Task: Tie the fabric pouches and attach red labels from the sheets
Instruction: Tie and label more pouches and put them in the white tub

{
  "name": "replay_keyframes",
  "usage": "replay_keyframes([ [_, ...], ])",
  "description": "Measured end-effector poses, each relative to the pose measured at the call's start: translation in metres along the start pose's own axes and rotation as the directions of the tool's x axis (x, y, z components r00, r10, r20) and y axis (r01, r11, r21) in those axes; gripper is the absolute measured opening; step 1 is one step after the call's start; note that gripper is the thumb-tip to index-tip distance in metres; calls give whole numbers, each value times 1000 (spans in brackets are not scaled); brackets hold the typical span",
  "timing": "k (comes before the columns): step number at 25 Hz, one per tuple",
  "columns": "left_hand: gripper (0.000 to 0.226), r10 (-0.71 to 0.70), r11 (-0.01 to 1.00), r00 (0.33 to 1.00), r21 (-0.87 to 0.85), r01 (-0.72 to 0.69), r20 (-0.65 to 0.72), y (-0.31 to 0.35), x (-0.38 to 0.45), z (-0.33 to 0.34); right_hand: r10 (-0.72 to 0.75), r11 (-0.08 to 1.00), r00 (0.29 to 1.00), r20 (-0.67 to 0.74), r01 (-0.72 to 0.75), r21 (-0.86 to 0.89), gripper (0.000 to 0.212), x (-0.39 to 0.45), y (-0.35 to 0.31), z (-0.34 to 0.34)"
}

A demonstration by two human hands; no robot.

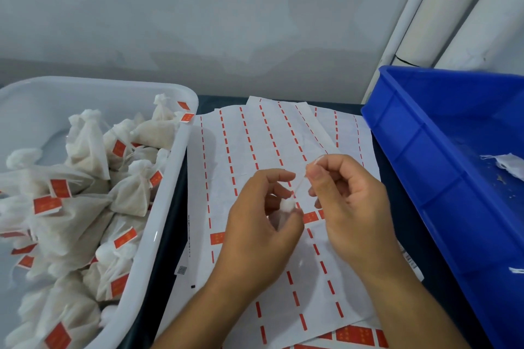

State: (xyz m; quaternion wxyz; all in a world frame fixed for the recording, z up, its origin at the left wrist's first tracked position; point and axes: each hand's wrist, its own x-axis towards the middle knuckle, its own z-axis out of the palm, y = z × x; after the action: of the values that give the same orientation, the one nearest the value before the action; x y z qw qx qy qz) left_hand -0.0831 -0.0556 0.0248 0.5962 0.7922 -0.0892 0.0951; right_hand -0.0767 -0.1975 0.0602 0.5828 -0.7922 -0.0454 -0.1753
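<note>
Pouch (285, 205) neck gets pinched by left hand (256, 231). Right hand (344, 201) pinches string (301, 182), pulling it taut, probably for knotting.

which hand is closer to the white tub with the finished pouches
Left. The left hand, pinching a small pouch, is over the label sheets just beside the white tub; the right hand, pulling the string, sits farther away.

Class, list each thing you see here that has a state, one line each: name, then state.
Left hand: grips a small pouch.
Right hand: pinches the string, pulled taut.
White tub: piled with tied, labelled pouches.
Label sheet: mostly peeled.
Blue bin: nearly empty.
</note>
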Motion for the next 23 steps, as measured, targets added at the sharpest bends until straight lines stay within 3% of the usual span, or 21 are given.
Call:
replay_keyframes([
  [3, 58, -102, 995, 987, -14, 101, -123, -3, 5, -1, -49, 998, 999, 8, 49, 26, 9, 10, -22, 10],
  [7, 70, -233, 959, 959, -199, 200, -160, -2, 14, -5, -143, 984, 987, 75, 134, 118, 15, 34, -66, 39],
  [10, 50, -381, 875, 909, -384, 296, -168, -2, 20, -9, -185, 959, 976, 116, 154, 236, 13, 60, -94, 70],
  [14, 23, -538, 727, 838, -551, 410, -86, -3, 23, -16, -139, 945, 971, 194, 72, 318, 12, 87, -111, 118],
  [20, 20, -482, 761, 875, -516, 392, -46, 2, 23, -16, -44, 998, 908, 416, 60, -25, 8, 94, -91, 150],
  [23, 14, -501, 763, 863, -502, 407, -61, 0, 22, -15, -9, 998, 937, 350, 29, -53, 24, 103, -86, 131],
])
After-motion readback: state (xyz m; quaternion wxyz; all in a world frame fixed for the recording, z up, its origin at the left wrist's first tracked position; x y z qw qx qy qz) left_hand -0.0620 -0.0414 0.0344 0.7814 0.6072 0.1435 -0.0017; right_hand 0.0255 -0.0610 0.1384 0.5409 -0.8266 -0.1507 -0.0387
